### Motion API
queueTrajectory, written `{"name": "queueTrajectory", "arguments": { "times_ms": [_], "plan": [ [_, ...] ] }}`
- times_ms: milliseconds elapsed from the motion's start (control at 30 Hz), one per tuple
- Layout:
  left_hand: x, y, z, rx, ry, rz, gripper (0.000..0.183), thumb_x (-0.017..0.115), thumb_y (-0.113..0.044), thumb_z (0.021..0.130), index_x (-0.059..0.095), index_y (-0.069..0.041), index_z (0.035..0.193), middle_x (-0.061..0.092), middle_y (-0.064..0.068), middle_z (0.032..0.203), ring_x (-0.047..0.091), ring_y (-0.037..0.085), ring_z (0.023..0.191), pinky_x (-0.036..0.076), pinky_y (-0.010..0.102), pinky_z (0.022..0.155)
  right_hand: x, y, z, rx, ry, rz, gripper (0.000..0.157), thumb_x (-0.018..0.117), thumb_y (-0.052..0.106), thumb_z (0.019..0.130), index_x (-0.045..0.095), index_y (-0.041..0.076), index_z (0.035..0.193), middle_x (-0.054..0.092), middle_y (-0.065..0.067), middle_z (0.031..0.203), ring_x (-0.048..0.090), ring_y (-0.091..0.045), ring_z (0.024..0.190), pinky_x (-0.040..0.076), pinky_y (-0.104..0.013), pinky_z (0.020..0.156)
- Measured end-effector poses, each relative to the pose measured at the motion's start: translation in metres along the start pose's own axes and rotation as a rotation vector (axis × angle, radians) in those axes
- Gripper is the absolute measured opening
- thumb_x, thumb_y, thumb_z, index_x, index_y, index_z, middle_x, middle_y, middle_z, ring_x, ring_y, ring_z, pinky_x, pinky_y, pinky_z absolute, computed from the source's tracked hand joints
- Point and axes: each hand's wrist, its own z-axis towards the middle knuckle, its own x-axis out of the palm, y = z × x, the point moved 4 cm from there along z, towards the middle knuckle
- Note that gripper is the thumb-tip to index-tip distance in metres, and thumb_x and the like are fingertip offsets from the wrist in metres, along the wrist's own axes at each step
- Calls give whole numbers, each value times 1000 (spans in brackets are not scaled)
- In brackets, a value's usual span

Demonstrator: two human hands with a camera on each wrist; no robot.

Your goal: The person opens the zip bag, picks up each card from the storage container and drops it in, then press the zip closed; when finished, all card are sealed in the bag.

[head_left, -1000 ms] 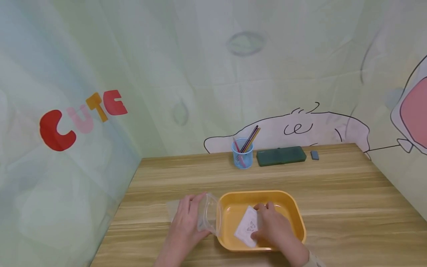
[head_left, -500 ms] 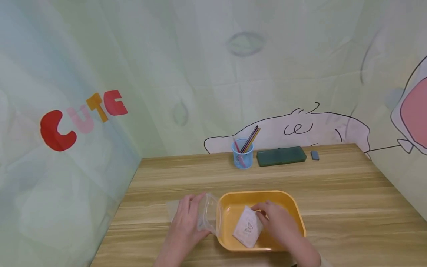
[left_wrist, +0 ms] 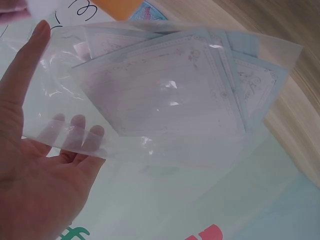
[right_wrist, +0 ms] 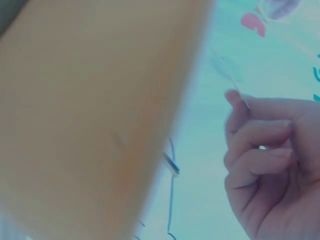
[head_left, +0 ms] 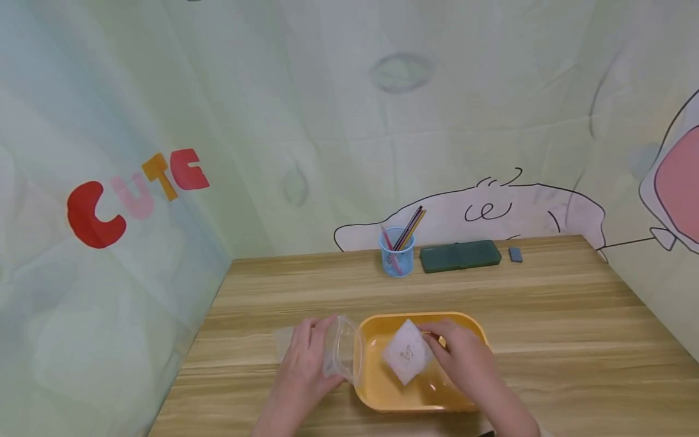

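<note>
A clear plastic bag (head_left: 343, 347) is in my left hand (head_left: 307, 364), its mouth held wide toward the tray. In the left wrist view several pale cards with decorative borders (left_wrist: 165, 90) lie inside the bag (left_wrist: 145, 150); the thumb is at its upper edge, the fingers at its lower edge. My right hand (head_left: 464, 358) pinches one corner of a white card (head_left: 406, 353) with a butterfly print, tilted over the yellow tray (head_left: 377, 397). In the right wrist view this card (right_wrist: 236, 85) shows as a thin line at the thumb and forefinger of the right hand (right_wrist: 272, 165).
At the back of the wooden table (head_left: 557, 315) stand a blue pencil cup (head_left: 397, 261), a dark green pencil case (head_left: 460, 255) and a small blue eraser (head_left: 515, 254). A printed curtain (head_left: 306, 121) hangs behind. The tray's wall (right_wrist: 100, 125) fills much of the right wrist view.
My right hand has drawn up the white card from the tray, shifting it slightly away from me and tilting it. The left hand and the bag stay where they were.
</note>
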Motion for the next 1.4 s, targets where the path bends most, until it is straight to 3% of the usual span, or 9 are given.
{"name": "queueTrajectory", "arguments": {
  "times_ms": [300,567,767,1033,1233,1400],
  "plan": [
    [-1,-1,0,18,-9,-8,102,96,-24,46,48,-3,133,49,10,111,49,22,102,53,38,87,-26,17,-9,-107,-293,243,21,66,11,91,73,18,110,56,12,82,42,-8,52,38,-20,40],
    [-1,-1,0,15,-24,-2,102,96,-25,45,49,-3,133,50,9,110,49,21,101,51,37,90,-29,34,-16,-300,-457,381,32,71,-7,82,73,13,107,57,9,77,41,-5,51,35,-16,39],
    [-1,-1,0,10,-30,5,103,96,-27,45,49,-3,133,50,8,111,49,21,102,49,36,93,-25,43,-17,-349,-461,431,30,71,-13,77,73,4,101,59,5,78,42,-6,52,35,-16,39],
    [-2,-3,1,22,-43,3,102,95,-28,45,49,-2,133,50,8,112,50,20,102,50,35,93,-19,53,-21,-282,-425,446,30,74,-11,76,75,9,98,58,8,77,41,-5,48,35,-18,37],
    [-3,-5,2,26,-41,-5,103,95,-26,45,48,-3,134,51,8,112,49,20,103,50,35,92,-22,69,-23,-328,-427,478,29,73,-14,75,74,5,97,61,5,78,40,-4,48,35,-17,38],
    [-3,-7,2,48,-49,-10,103,96,-22,44,48,-3,133,51,9,112,50,20,103,50,34,92,-1,56,-18,-299,-357,479,27,73,0,82,75,17,103,60,12,81,43,-3,51,38,-18,39]
  ]
}}
